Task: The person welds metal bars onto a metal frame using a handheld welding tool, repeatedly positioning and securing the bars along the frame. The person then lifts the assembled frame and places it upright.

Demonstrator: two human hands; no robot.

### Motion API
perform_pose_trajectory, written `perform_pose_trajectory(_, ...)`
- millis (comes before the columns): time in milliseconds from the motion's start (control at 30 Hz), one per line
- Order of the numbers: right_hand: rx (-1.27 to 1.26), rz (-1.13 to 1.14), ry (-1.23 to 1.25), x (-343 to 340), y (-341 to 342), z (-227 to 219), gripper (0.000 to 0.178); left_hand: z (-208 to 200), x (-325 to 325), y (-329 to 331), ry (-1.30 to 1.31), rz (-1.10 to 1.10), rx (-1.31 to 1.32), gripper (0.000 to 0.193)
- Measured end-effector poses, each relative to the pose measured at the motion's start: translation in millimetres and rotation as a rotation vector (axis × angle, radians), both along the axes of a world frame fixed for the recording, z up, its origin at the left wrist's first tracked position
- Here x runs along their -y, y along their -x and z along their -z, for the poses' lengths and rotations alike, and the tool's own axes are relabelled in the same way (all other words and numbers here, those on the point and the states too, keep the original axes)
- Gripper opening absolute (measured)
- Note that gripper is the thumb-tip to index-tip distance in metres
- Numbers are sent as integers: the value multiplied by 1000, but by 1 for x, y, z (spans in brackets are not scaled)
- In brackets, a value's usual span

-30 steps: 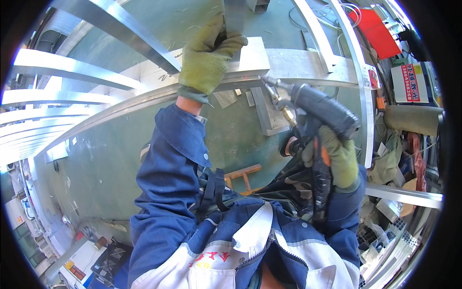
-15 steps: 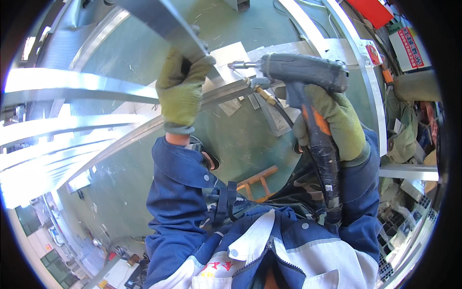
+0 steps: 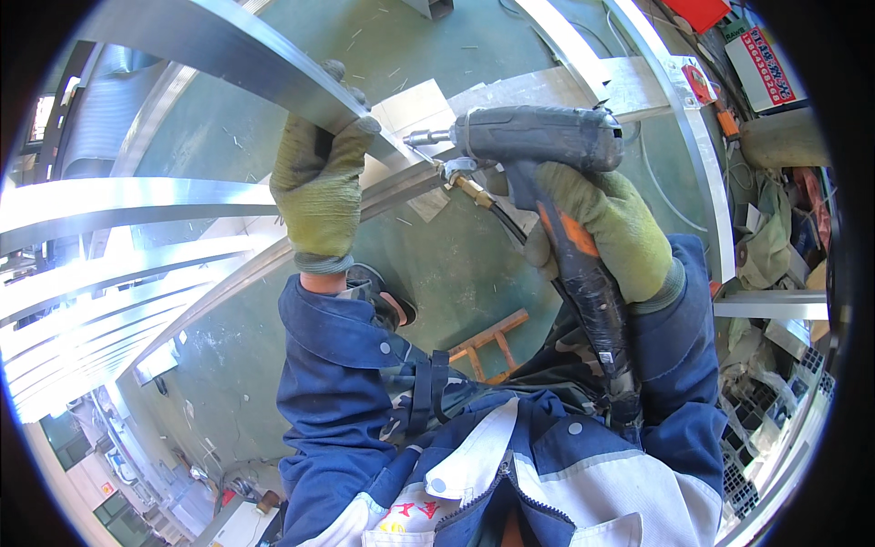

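Observation:
My left hand (image 3: 321, 187), in a yellow-green glove, grips a flat shiny metal bar (image 3: 210, 41) that slants across the upper left. My right hand (image 3: 606, 232), gloved the same, holds the grip of a dark pneumatic driver (image 3: 538, 139). The tool's bit (image 3: 419, 139) points left, close to the left glove and the bar's lower end. An air hose with an orange-and-black sleeve (image 3: 583, 283) runs from the tool down past my right sleeve. Both sleeves are blue.
Several bright metal rails (image 3: 118, 196) fan out at the left. A long metal frame rail (image 3: 679, 128) curves down the right side. A small wooden frame (image 3: 488, 346) lies on the green floor below. Boxes, cloth and clutter (image 3: 775, 210) pile at the right.
Both hands have come closer and larger in view. The driver swung from pointing down at the right to level, its bit now aimed left near the left glove. The left hand shifted along the bar.

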State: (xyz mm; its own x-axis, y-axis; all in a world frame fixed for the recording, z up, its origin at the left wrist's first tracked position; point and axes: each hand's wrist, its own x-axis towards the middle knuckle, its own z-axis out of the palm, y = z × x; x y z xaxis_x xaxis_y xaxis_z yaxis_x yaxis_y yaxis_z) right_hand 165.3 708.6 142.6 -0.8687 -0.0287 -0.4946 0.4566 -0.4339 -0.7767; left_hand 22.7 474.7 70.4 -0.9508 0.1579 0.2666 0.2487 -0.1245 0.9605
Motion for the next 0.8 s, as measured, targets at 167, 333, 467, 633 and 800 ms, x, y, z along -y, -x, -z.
perform_pose_trajectory(167,-10,15,93,-1,3,0,39,2,3,2,12,15,-30,57)
perform_pose_trajectory(333,-82,-6,-3,0,-3,19,39,2,1,1,5,11,-29,57)
perform_pose_trajectory(467,-66,24,2,0,-3,15,38,1,1,0,19,-3,-27,56)
perform_pose_trajectory(633,-58,0,3,-1,-3,12,38,-1,1,-1,47,-24,-20,56)
perform_pose_trajectory(800,-30,26,29,0,-3,11,40,2,2,1,33,-14,-43,54)
